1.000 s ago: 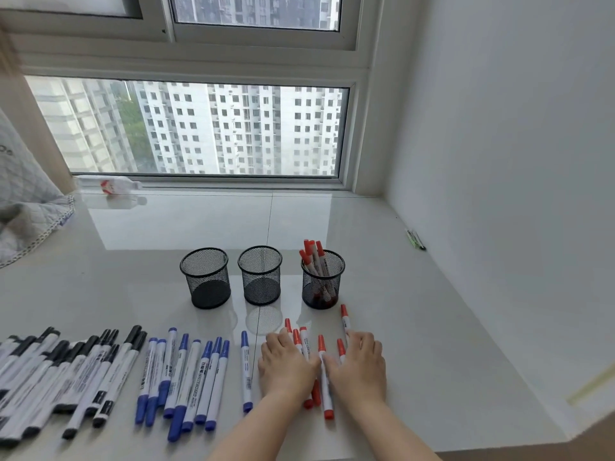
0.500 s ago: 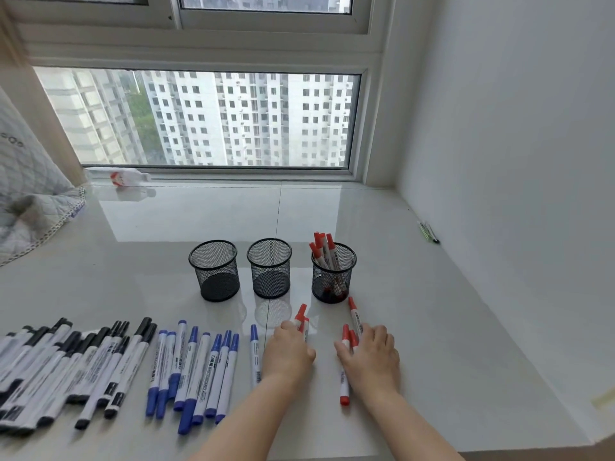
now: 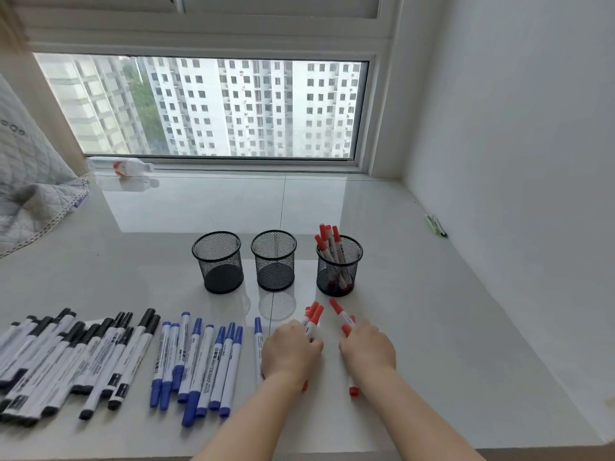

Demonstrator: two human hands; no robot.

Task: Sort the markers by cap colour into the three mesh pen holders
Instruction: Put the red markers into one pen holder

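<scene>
The left hand [image 3: 291, 352] and right hand [image 3: 369, 351], flat a second ago, now each clasp red markers [image 3: 312, 319]. Right holder [image 3: 339, 266] has red markers; two holders empty.

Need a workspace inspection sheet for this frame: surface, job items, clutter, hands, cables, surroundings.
Surface: glossy pale stone ledge, reflective.
Job's things: three black mesh holders; left holder and middle holder look empty, right holder has red-capped markers. Black-capped markers and blue-capped markers lie in rows at left.
Clutter: plastic bottle lying by the window; green pens by the wall; quilted fabric at far left.
Hands: left hand has a grip on a bunch of red markers; right hand grips more red markers.
Cables: nothing seen.
Surroundings: window onto apartment blocks, white wall at right.
</scene>
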